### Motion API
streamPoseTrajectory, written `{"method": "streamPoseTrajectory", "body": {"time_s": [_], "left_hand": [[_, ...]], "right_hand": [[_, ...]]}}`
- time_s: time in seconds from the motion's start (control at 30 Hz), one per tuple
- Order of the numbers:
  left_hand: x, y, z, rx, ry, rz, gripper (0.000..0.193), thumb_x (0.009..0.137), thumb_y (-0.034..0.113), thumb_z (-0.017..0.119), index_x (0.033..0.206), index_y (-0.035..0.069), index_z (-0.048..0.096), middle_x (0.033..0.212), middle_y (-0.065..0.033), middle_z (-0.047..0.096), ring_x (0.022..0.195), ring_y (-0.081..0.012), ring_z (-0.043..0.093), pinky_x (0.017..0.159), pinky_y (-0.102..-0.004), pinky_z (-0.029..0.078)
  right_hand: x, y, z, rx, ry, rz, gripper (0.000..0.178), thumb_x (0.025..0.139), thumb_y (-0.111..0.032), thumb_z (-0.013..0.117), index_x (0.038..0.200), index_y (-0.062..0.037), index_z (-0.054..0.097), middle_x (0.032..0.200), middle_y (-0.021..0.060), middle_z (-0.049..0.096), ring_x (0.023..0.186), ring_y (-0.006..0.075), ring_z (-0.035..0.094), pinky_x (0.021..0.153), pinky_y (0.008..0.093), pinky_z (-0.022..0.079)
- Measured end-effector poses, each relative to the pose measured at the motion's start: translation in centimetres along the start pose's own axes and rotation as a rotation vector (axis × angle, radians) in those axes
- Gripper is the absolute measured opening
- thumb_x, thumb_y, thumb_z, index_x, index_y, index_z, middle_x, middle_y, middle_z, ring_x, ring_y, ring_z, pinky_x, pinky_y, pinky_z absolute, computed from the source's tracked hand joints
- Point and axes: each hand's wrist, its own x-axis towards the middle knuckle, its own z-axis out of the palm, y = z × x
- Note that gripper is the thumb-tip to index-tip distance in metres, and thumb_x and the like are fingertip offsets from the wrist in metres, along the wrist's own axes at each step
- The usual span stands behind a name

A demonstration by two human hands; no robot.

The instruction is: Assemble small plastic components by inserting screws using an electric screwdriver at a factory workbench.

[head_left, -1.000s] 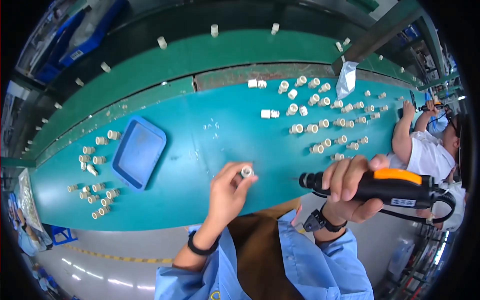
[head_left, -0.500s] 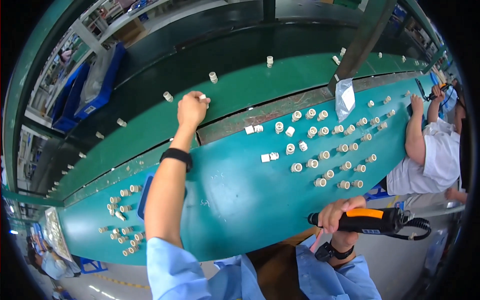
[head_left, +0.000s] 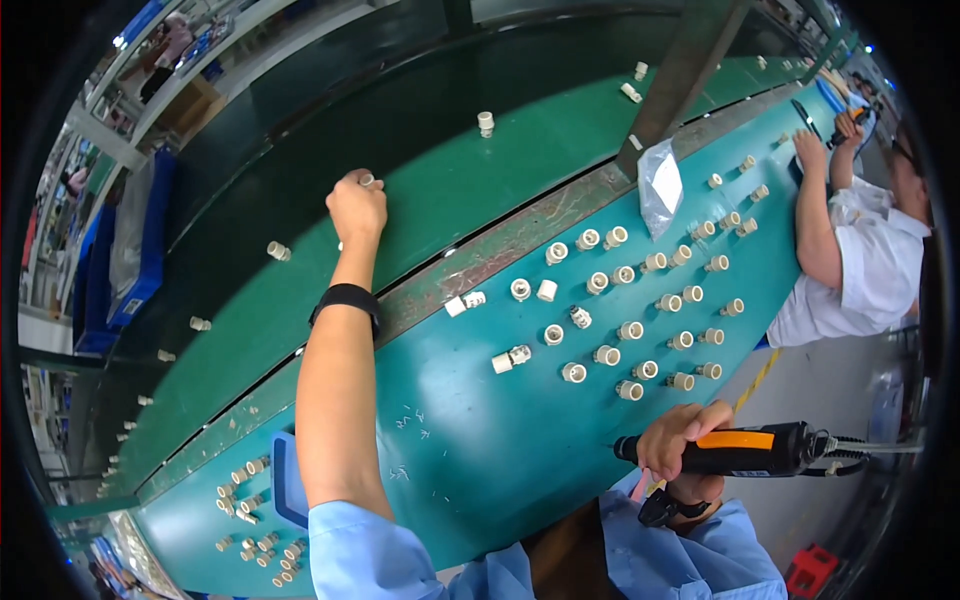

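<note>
1. Since half a second ago my left hand (head_left: 357, 208) has stayed stretched out over the green conveyor belt (head_left: 440, 200), and the whole bench now sits lower and further right in view.
2. My left hand is closed in a fist around a small cream fitting (head_left: 367, 181), which peeks out at the top of my fingers just above the belt surface.
3. A black wristband (head_left: 346, 297) sits on that forearm, right over the worn metal strip (head_left: 500, 250) that divides the belt from the teal worktable (head_left: 480, 440).
4. My right hand (head_left: 680, 440) is wrapped tight around the handle of a black and orange electric screwdriver (head_left: 740, 450), held level off the near edge of the worktable, with its tip pointing left.
5. Rows of cream fittings (head_left: 640, 300) stand on the worktable, between the metal strip and my right hand.
6. A clear plastic bag (head_left: 660, 190) lies at the metal strip, beyond those rows.
7. Lone fittings ride the belt: one (head_left: 486, 122) beyond my left hand to its right, another (head_left: 278, 251) to its left.
8. A blue tray (head_left: 285, 480) lies on the worktable, partly hidden by my left arm, with more fittings (head_left: 250, 505) left of it.
9. Another person (head_left: 860, 260) in a white shirt leans on the far right end of the worktable.
</note>
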Motion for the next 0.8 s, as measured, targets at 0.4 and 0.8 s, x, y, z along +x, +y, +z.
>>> {"method": "streamPoseTrajectory", "body": {"time_s": [0.4,0.8], "left_hand": [[-19.0,9.7,-12.8,-0.454,-0.37,0.208,0.016,0.085,0.002,0.061,0.1,-0.004,0.065,0.083,-0.0078,0.068,0.073,-0.012,0.065,0.065,-0.024,0.053],[-40.8,-0.9,-8.4,-0.368,-0.036,0.133,0.024,0.075,-0.005,0.071,0.096,-0.001,0.062,0.094,-0.0111,0.063,0.065,-0.0149,0.061,0.055,-0.0241,0.05]], "right_hand": [[1.1,-1.0,2.6,-0.129,0.028,-0.019,0.056,0.083,-0.04,0.069,0.119,-0.0063,0.041,0.065,0.0,0.052,0.053,0.0124,0.051,0.055,0.0269,0.044],[4.4,3.5,9.9,-0.024,-0.348,0.023,0.053,0.09,-0.038,0.054,0.13,-0.0068,0.04,0.07,-0.001,0.045,0.056,0.0112,0.044,0.06,0.0312,0.042]]}}
